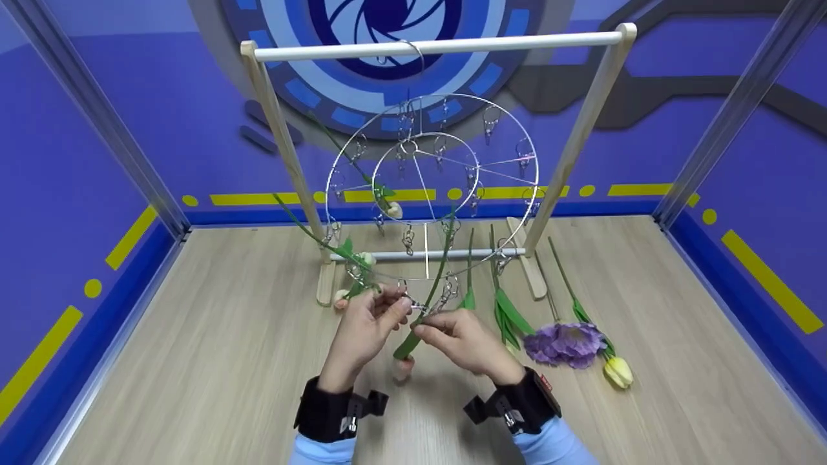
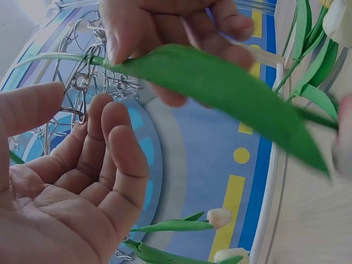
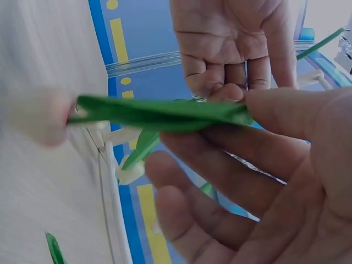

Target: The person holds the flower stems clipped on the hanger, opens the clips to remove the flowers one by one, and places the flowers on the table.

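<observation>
My left hand [image 1: 365, 329] pinches a metal wire clip [image 2: 81, 82] hanging from the front rim of a round drying hanger [image 1: 331, 169]. The clip sits around the green stem of an artificial tulip, as the left wrist view shows. My right hand [image 1: 471, 342] pinches that stem at the base of its leaf [image 2: 220, 99], between thumb and fingers. The pale pink bloom [image 1: 404, 367] points down towards the table, blurred in the right wrist view. To the left, other tulips [image 1: 367, 258] hang from the hanger with their heads down.
A wooden rack [image 1: 287, 139] carries the hanger by a hook over its top bar [image 1: 504, 45]. Several loose clips dangle round both rings. On the table at right lie a purple flower [image 1: 565, 344], a yellow tulip [image 1: 618, 372] and more green stems [image 1: 510, 313].
</observation>
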